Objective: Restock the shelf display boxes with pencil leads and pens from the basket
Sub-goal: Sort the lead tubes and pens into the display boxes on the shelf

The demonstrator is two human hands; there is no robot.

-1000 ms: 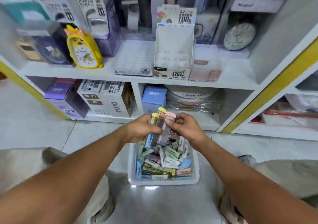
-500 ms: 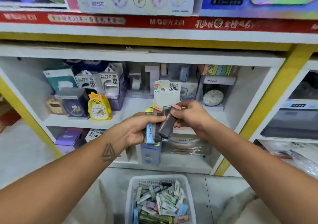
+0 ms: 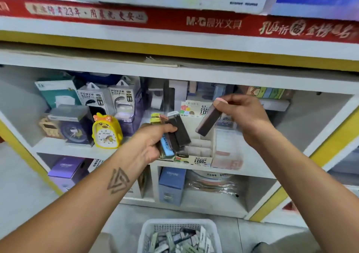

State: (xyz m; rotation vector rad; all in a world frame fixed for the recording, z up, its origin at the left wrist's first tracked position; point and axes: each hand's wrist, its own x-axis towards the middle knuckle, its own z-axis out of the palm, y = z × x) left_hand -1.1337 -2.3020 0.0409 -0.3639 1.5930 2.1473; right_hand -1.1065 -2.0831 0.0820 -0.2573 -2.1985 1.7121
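My left hand (image 3: 153,143) grips a fanned bundle of pencil lead cases (image 3: 172,134) with yellow, pink and white caps, held in front of the middle shelf. My right hand (image 3: 241,114) pinches a single dark lead case with a pink cap (image 3: 208,120), tilted, just above the white display box (image 3: 202,155) on the shelf. That box shows tiered white compartments and a printed backing card. The white basket (image 3: 147,231) on the floor below holds several more lead cases.
A yellow duck alarm clock (image 3: 106,131), power bank packs (image 3: 108,97) and a dark clock box stand left of the display box. A pale pink box (image 3: 227,155) sits right beside it. Blue and purple cartons fill the lower shelf. A red banner runs along the upper shelf.
Both hands rose from the basket up to the shelf. My right hand pulled one pink-capped case out of the bundle and moved it right, above the display box.
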